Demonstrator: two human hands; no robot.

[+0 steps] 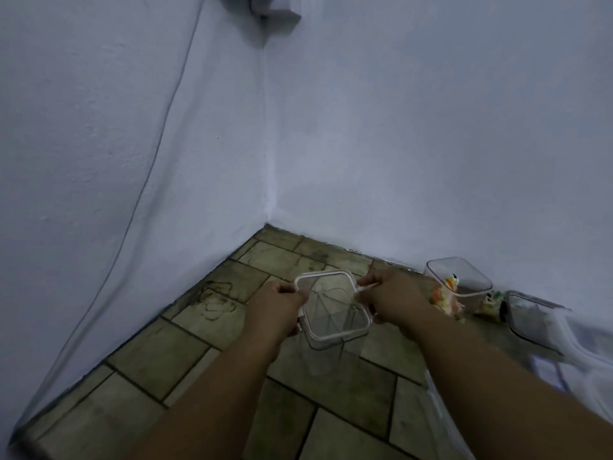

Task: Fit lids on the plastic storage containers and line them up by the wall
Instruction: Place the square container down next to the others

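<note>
Two bare forearms reach in from the bottom edge over the tiled floor (348, 390), which is laid in worn greenish-grey slabs with dark joints. Between them a clear square container (335, 330) is held upright above the floor, a short way out from the corner where the two walls meet. A clear lid (331, 305) with a white rim sits on its top, slightly skewed; whether it is pressed fully home cannot be told.

At the lid's left edge the left hand (280, 307) is curled closed, fingers pinching the rim and the container's upper wall. Opposite it, the right hand (391, 298) is likewise closed on the right edge, thumb and fingers gripping the rim near a small white clasp.

Close to the right edge of the floor lie more clear plastic pieces (577, 353), overlapping and too blurred to separate. Beyond them, just beside the foot of the right wall (431, 144), another lidded container (530, 313) lies tipped on its side. Further along that wall stands a second clear container (459, 277), upright, lid on, with something orange, white and green inside. No label or writing is readable on any of them.

A thin cable (156, 137) runs down the left wall.
</note>
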